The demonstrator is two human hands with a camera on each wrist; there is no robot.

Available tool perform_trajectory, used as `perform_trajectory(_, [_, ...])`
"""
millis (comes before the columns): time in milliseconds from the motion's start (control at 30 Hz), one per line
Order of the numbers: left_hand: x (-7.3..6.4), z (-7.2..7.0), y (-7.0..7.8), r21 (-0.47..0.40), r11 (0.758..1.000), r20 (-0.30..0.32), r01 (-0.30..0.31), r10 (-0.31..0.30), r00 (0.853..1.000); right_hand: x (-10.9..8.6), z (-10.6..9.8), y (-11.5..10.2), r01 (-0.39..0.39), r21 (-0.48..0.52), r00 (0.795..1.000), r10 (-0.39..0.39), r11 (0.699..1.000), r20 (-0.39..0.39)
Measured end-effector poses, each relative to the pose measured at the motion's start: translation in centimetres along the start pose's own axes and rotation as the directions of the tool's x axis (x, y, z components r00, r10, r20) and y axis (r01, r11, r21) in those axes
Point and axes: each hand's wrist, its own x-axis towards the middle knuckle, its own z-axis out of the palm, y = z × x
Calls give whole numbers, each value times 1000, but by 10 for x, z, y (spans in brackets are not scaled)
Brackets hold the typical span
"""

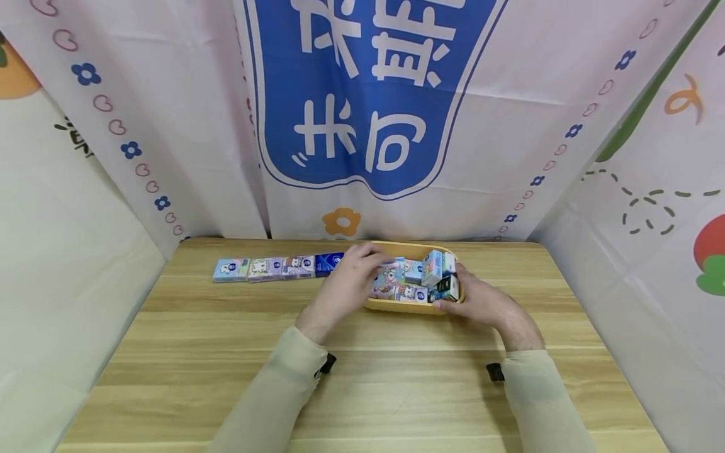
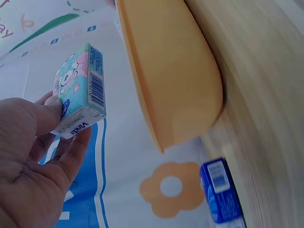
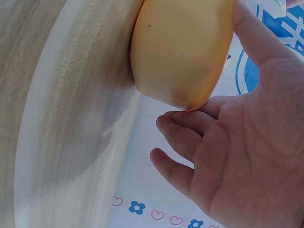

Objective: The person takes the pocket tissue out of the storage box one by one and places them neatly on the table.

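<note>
Above the left part of a yellow basket (image 1: 404, 307), my left hand (image 1: 352, 274) pinches a light-blue and pink Vinda tissue pack (image 2: 76, 88) between thumb and fingers. The left wrist view shows the pack tilted, its barcode side facing the camera. My right hand (image 1: 484, 301) grips the basket's right end, thumb along the front and fingers round the end, as the basket rests on the table. Several small packs lie inside, among them a light-blue pack (image 1: 432, 267) standing up and a dark pack (image 1: 447, 288) at the right.
Left of the basket, a row of tissue packs runs along the table's back: a light-blue pack (image 1: 230, 270), a purple pack (image 1: 265, 269), a patterned pack (image 1: 298, 267) and a dark-blue pack (image 1: 325, 264). A printed curtain (image 1: 226, 126) hangs behind the wooden table (image 1: 396, 390).
</note>
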Motion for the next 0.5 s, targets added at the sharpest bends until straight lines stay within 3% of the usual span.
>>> perform_trajectory(500, [-26,-29,-29,87,996,-11,27,-26,1000,1,1,-1,-4,-16,1000,4,1000,2])
